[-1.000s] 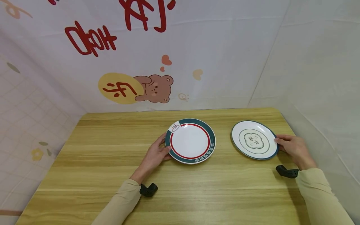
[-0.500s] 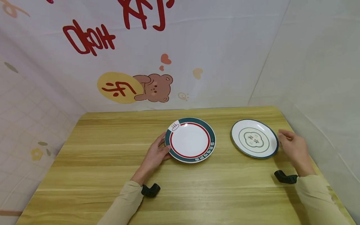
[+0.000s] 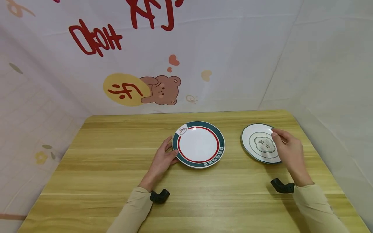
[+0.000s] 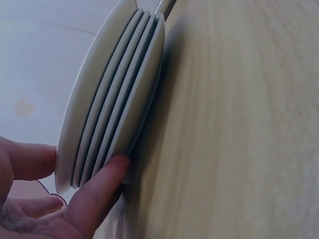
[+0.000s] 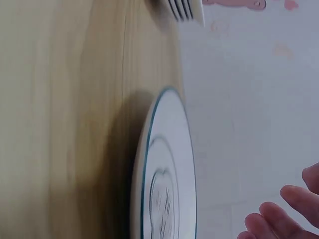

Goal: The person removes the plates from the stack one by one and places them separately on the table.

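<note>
A stack of several plates, topped by one with a green rim and red ring [image 3: 198, 144], stands on the table; the left wrist view shows its layered edges [image 4: 112, 99]. My left hand [image 3: 161, 158] grips the stack's left side, thumb on the top plate and fingers lower on the edge. To the right lies a white plate with a thin blue rim and a flower-shaped emblem [image 3: 259, 144]. Over its right part hovers my right hand [image 3: 288, 153], holding nothing; in the right wrist view its fingers [image 5: 279, 219] are apart from the plate [image 5: 172, 164].
The wooden table [image 3: 198, 197] meets a white wall sheet [image 3: 233, 64] with red lettering and a cartoon bear [image 3: 163, 90] behind it. Another pale sheet [image 3: 335, 90] borders the right side. A black wrist mount [image 3: 282, 186] projects from my right wrist, another [image 3: 160, 196] from my left.
My right hand has let go of the blue-rimmed plate's right edge, moved off it, then come leftward over the plate. My left hand has kept its grip, and both plates have stayed in place.
</note>
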Tool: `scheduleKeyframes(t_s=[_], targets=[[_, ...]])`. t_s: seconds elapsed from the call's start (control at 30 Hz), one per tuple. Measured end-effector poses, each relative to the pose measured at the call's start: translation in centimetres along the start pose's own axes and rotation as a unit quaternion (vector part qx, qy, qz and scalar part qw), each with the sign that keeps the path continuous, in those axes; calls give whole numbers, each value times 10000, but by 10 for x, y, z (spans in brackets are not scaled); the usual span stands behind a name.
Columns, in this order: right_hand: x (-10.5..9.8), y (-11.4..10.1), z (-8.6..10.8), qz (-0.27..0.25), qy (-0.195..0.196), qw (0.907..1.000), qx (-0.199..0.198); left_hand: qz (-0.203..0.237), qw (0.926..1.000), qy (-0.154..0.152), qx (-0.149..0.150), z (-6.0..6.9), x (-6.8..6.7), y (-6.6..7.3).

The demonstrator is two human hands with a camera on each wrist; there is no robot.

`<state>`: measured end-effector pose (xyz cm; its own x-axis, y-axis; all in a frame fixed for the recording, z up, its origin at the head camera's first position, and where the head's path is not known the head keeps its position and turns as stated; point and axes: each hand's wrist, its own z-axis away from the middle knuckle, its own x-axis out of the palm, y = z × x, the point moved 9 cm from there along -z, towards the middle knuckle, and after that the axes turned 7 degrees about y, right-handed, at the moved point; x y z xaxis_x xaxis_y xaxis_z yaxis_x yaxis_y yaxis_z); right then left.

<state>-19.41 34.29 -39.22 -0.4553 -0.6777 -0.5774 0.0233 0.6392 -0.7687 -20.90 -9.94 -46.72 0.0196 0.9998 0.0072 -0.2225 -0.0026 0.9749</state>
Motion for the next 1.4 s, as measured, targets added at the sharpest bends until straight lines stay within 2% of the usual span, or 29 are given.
scheduleKeyframes(t_s=[0.17, 0.5, 0.9, 1.2, 1.3, 1.4], targets=[[19, -26, 10, -287, -175, 9988, -343, 35, 10000, 26, 3, 0, 0, -1], [70, -57, 28, -516, -1216, 9891, -648, 100, 9998, 143, 124, 0, -1, -1], [117, -61, 39, -751, -2171, 9727, -335, 208, 9993, 213, 210, 2, 1, 0], [131, -62, 42, -935, -2328, 9679, -174, 199, 9993, 208, 226, 2, 2, -1], [135, -63, 43, -1251, -2465, 9610, 5, 242, 9993, 205, 201, 2, 2, -1], [140, -63, 45, -1731, -2651, 9482, 254, 215, 9993, 196, 245, 2, 3, 0]])
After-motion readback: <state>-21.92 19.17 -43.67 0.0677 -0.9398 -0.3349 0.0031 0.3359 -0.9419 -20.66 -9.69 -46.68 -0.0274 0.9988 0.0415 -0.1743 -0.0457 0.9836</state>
